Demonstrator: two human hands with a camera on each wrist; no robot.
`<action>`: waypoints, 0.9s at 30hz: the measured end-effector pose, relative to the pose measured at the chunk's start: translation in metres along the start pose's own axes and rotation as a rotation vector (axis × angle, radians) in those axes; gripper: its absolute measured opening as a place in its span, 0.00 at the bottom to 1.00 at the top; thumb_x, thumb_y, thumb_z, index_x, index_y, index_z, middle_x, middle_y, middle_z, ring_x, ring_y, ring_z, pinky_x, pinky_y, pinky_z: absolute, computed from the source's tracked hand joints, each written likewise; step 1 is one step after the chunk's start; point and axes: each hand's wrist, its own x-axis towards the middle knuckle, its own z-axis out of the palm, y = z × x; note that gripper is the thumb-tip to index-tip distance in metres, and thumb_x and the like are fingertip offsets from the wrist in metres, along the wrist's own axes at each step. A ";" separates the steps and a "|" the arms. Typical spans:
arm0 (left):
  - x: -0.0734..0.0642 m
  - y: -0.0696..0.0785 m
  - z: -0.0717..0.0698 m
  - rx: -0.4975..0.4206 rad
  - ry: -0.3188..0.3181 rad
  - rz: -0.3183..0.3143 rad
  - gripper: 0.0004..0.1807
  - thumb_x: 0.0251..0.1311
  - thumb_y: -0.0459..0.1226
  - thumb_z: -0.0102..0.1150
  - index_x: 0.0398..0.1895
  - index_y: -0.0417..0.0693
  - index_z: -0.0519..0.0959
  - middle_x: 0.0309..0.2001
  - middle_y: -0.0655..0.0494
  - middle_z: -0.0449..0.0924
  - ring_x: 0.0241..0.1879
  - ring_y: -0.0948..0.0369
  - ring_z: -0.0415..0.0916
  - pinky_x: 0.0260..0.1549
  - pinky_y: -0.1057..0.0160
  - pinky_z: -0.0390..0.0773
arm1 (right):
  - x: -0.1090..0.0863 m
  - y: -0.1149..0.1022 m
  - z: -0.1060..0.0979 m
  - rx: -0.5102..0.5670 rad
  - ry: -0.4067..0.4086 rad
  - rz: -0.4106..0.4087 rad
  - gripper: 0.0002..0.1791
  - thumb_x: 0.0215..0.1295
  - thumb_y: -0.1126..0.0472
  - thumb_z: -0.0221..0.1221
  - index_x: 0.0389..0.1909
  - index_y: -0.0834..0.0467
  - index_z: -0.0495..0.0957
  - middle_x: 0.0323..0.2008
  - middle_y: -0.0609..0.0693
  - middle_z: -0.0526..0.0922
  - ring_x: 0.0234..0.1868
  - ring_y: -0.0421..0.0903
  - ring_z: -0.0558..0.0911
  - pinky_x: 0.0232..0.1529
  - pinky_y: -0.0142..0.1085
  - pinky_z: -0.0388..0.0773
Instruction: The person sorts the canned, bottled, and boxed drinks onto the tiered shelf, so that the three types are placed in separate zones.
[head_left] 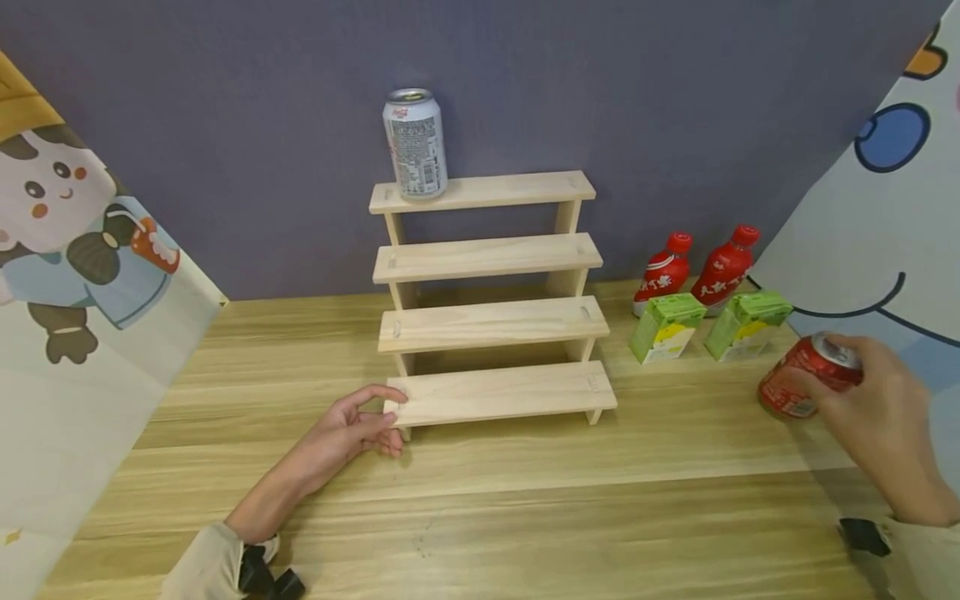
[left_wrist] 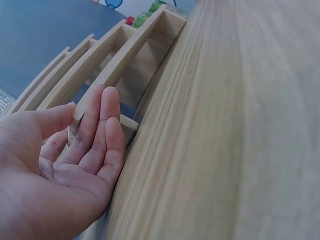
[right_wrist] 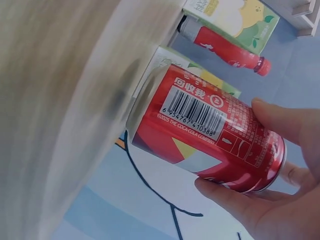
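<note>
In the head view my right hand (head_left: pixel 881 408) grips a red Coca-Cola can (head_left: pixel 806 375) near its top, at the right side of the table. Thumb and fingers lie on opposite sides of the can (right_wrist: pixel 205 135) in the right wrist view, where its barcode faces the camera. My left hand (head_left: pixel 360 425) holds the left end of the lowest step of a wooden stepped rack (head_left: pixel 495 396), thumb at the front edge and index finger on top. A white-silver can (head_left: pixel 416 146) stands upright on the top step's left end.
Two green juice cartons (head_left: pixel 667 329) stand right of the rack, with two red-capped bottles (head_left: pixel 660 275) behind them. A dark wall panel (head_left: pixel 300 167) rises at the back. Cartoon-printed panels (head_left: pixel 75 250) flank the wood-grain table (head_left: pixel 495 517).
</note>
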 end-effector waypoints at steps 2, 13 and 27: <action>0.000 0.000 0.000 -0.001 -0.003 0.001 0.19 0.75 0.33 0.48 0.65 0.38 0.66 0.35 0.48 0.87 0.38 0.52 0.84 0.45 0.55 0.84 | 0.001 -0.003 -0.001 -0.004 0.012 -0.013 0.38 0.50 0.64 0.76 0.58 0.76 0.70 0.47 0.78 0.75 0.37 0.73 0.76 0.20 0.11 0.52; 0.002 0.000 0.001 -0.010 -0.013 0.003 0.19 0.75 0.32 0.48 0.65 0.37 0.66 0.35 0.47 0.87 0.38 0.52 0.84 0.45 0.55 0.84 | 0.005 -0.025 -0.008 -0.003 0.015 -0.045 0.37 0.52 0.62 0.75 0.59 0.73 0.71 0.47 0.77 0.75 0.37 0.71 0.77 0.21 0.12 0.52; -0.001 -0.001 0.000 0.000 0.006 0.002 0.18 0.75 0.33 0.48 0.65 0.38 0.67 0.34 0.48 0.87 0.38 0.53 0.84 0.44 0.56 0.84 | 0.023 -0.055 -0.021 0.022 0.102 -0.271 0.35 0.42 0.66 0.79 0.54 0.69 0.76 0.44 0.69 0.81 0.34 0.20 0.65 0.21 0.16 0.59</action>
